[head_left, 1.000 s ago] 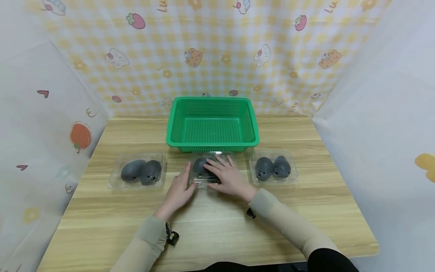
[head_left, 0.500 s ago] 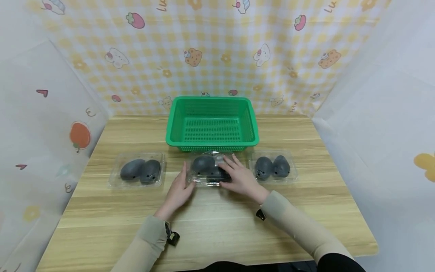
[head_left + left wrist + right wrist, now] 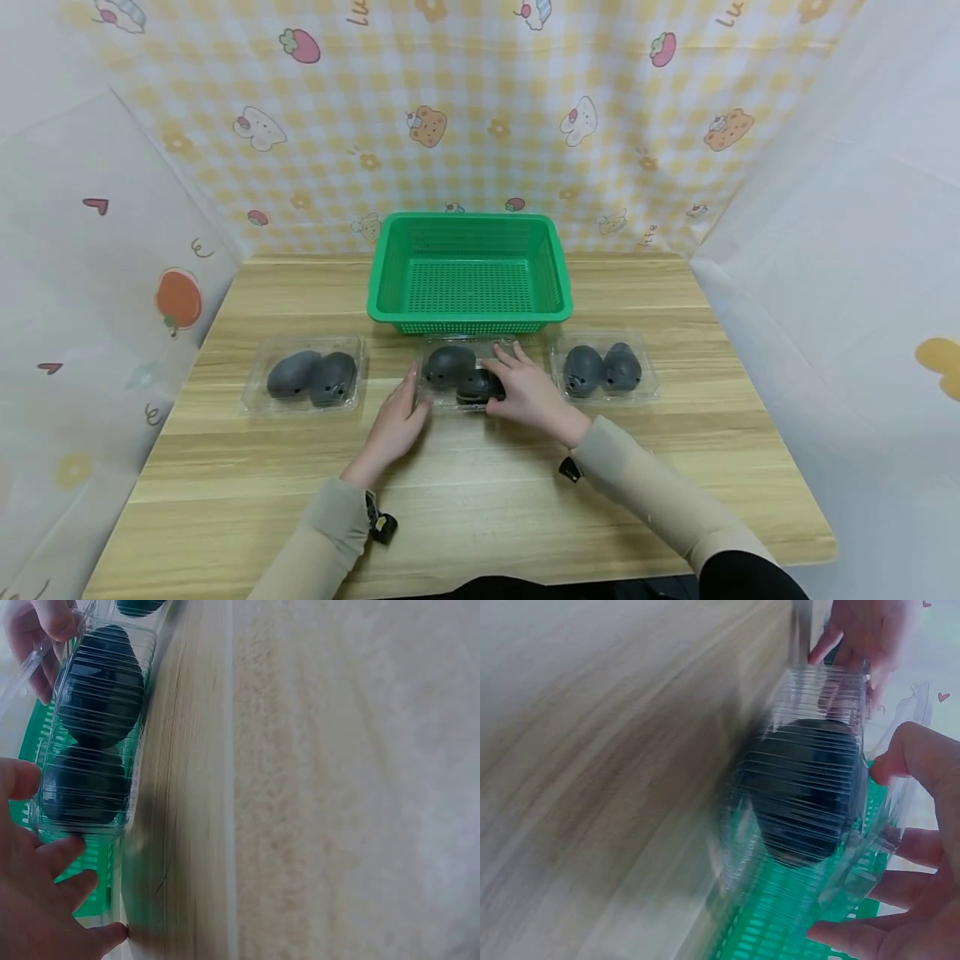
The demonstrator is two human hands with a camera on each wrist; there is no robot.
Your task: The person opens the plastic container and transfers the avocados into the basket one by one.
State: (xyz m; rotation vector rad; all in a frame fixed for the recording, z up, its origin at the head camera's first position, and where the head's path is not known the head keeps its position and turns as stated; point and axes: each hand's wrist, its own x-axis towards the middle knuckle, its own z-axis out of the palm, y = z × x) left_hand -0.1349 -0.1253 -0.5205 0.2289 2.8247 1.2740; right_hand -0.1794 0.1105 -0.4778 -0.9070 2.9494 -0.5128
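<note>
A clear plastic clamshell box with two dark oval fruits, like avocados, sits mid-table in the head view. My right hand pinches its lid between thumb and fingers at the right end. That lid slants up from the ribbed base in both wrist views. At the opposite end, my left hand rests against the box's left side. Its fingers spread loosely there in the left wrist view, with the thumb at the top edge.
A green plastic basket stands right behind the middle box. Similar clear boxes with two dark fruits each lie to the left and right. Behind the wooden table hangs a yellow checked cloth.
My right hand has moved right, off the middle of the box to its right end, and the lid now stands lifted there. The left hand stays at the left side.
</note>
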